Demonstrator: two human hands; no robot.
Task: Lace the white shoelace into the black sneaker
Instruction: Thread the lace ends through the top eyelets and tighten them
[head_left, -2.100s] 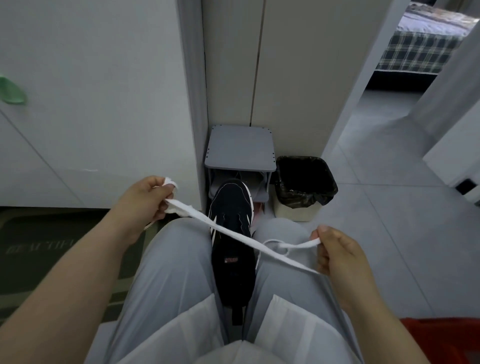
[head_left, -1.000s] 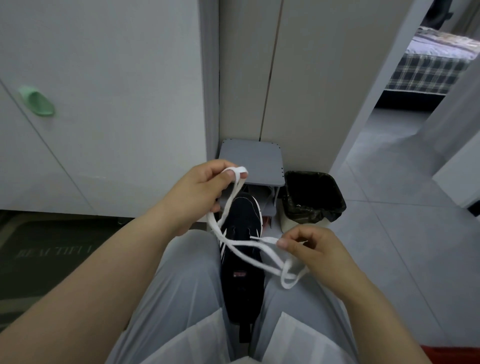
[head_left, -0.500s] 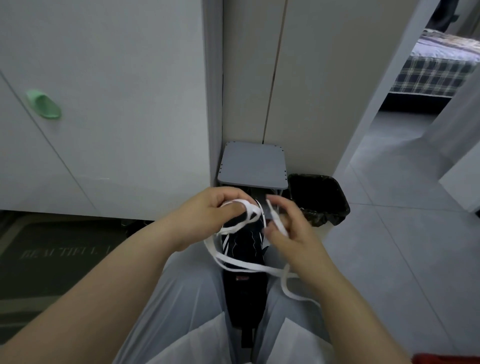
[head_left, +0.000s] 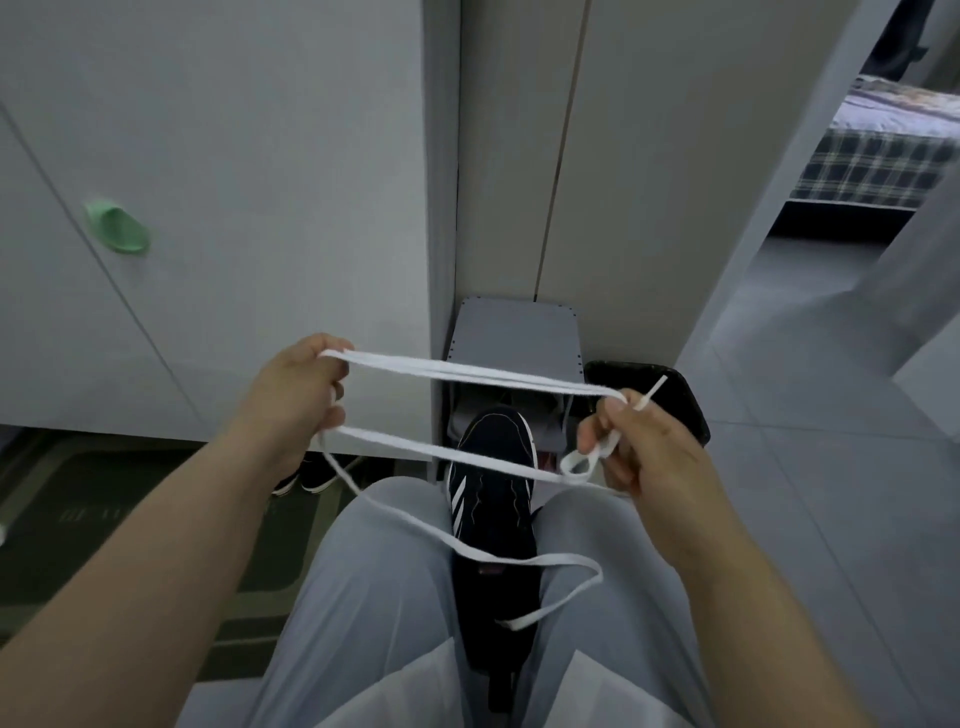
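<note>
The black sneaker with white stripes lies wedged between my knees, toe pointing away; no lace shows in its eyelets. The white shoelace is stretched in several strands between my hands above the shoe. My left hand grips folded strands at the left. My right hand pinches the other end at the right, with the lace tip sticking up past the thumb and a small loop hanging below the fingers. A slack strand drops from the left hand across my lap, its free end lying on my right thigh.
A small grey rack stands against the wall ahead, with a black-lined bin to its right. White cabinet doors with a green handle fill the left. A dark mat and a pair of shoes lie on the floor at the left.
My hands were close together over the shoe with the lace bunched between them. They have moved apart, pulling the folded lace taut into long strands.
</note>
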